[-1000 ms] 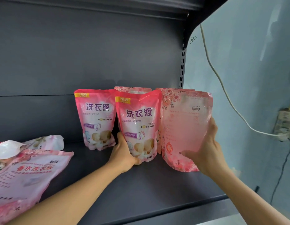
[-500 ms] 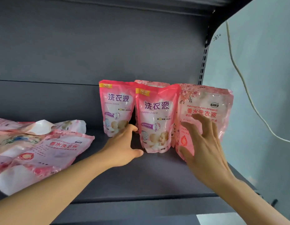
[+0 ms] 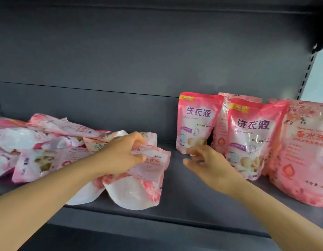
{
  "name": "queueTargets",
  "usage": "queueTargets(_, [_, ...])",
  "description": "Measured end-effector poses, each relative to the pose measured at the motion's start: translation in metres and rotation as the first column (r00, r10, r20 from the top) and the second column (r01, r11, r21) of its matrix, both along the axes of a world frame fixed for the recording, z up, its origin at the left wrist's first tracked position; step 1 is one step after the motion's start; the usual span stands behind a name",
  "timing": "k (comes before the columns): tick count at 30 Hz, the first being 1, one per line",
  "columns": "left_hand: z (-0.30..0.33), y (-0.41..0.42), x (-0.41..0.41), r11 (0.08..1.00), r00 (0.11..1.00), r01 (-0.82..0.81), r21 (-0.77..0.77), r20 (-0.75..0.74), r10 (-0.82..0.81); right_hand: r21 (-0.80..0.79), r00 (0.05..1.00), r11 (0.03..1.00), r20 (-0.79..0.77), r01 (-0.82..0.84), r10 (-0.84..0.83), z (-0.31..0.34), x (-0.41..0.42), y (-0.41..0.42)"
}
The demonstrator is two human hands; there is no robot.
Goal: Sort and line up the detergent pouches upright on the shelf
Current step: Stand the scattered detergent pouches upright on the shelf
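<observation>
A dark grey shelf with a matching back panel is seen from the front, and its deck carries every pouch in view. To the left, a loose heap of pink and white pouches is spread flat, the pouches overlapping one another with their long axes running roughly along the deck rather than up from it. At the far right, a large pale pink pouch is stood upright with its printed face turned forward and its long axis vertical, its right edge cut off by the frame. Just beside it on the left, a front pouch with purple characters is stood upright, touching the large one, and a rear pouch of the same design is set upright further back and to the left; a paler pouch is partly hidden between and behind them. At the near edge of the heap, a lying pouch is pointed with its white rounded base toward the front of the shelf. Its crumpled top edge is gripped by the left hand, the fingers curled into the film. The right hand is held above the bare deck just in front of the rear pouch, fingers loosely curled and holding nothing.
</observation>
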State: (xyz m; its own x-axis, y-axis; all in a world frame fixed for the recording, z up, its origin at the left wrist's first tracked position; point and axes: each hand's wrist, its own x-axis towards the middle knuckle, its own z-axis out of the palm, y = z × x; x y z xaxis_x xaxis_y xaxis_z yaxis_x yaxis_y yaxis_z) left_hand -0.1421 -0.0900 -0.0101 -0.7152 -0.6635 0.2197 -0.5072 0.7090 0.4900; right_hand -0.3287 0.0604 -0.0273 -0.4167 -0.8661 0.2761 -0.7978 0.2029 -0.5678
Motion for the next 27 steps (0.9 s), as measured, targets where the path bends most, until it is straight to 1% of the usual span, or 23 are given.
queueTargets(1, [0.001, -0.01, 0.009, 1.0, 1.0, -0.005, -0.009, 0.011, 0.005, 0.032, 0.993, 0.999, 0.119, 0.012, -0.016, -0.001, 0.008, -0.013])
queueTargets(3, [0.003, -0.029, 0.024, 1.0, 1.0, -0.012, -0.014, 0.022, 0.012, 0.089, 0.942, 0.994, 0.324, 0.061, -0.087, -0.005, 0.02, -0.036])
queueTargets(6, [0.005, -0.054, 0.044, 1.0, 0.999, -0.007, 0.001, 0.051, 0.006, 0.124, 0.842, 0.981, 0.503, 0.152, -0.194, -0.018, 0.022, -0.072])
queueTargets(7, [0.004, -0.062, 0.05, 1.0, 0.998, -0.003, 0.003, 0.067, 0.003, 0.11, 0.796, 0.977, 0.567, 0.183, -0.213, -0.021, 0.022, -0.082])
queueTargets(9, [0.003, -0.076, 0.06, 1.0, 0.994, 0.006, 0.014, 0.105, -0.008, 0.061, 0.662, 0.962, 0.714, 0.268, -0.23, -0.025, 0.02, -0.098])
queueTargets(10, [0.001, -0.082, 0.064, 1.0, 0.992, 0.008, 0.022, 0.126, -0.01, 0.037, 0.609, 0.951, 0.76, 0.308, -0.227, -0.024, 0.022, -0.104])
queueTargets(12, [-0.001, -0.09, 0.069, 0.999, 0.986, 0.014, 0.035, 0.164, -0.02, 0.043, 0.533, 0.929, 0.809, 0.368, -0.248, -0.02, 0.024, -0.111])
queueTargets(14, [-0.003, -0.095, 0.072, 0.999, 0.978, 0.019, 0.039, 0.205, -0.026, 0.089, 0.46, 0.922, 0.846, 0.376, -0.269, -0.015, 0.027, -0.116])
queueTargets(17, [-0.005, -0.104, 0.072, 1.0, 0.975, 0.006, 0.028, 0.223, -0.012, 0.161, 0.398, 0.919, 0.864, 0.358, -0.307, -0.008, 0.032, -0.116])
queueTargets(20, [-0.002, -0.116, 0.068, 0.998, 0.969, -0.051, -0.029, 0.24, 0.057, 0.12, 0.389, 0.926, 0.882, 0.357, -0.265, -0.004, 0.036, -0.108])
queueTargets(22, [-0.002, -0.126, 0.064, 0.995, 0.962, -0.087, -0.054, 0.256, 0.098, 0.046, 0.384, 0.921, 0.9, 0.388, -0.207, 0.002, 0.037, -0.101])
queueTargets(24, [-0.002, -0.134, 0.059, 0.994, 0.959, -0.102, -0.047, 0.26, 0.111, -0.033, 0.366, 0.9, 0.919, 0.435, -0.143, 0.016, 0.036, -0.091])
queueTargets(27, [-0.001, -0.14, 0.046, 0.994, 0.966, -0.1, -0.052, 0.233, 0.109, -0.134, 0.398, 0.862, 0.913, 0.49, -0.084, 0.044, 0.031, -0.074])
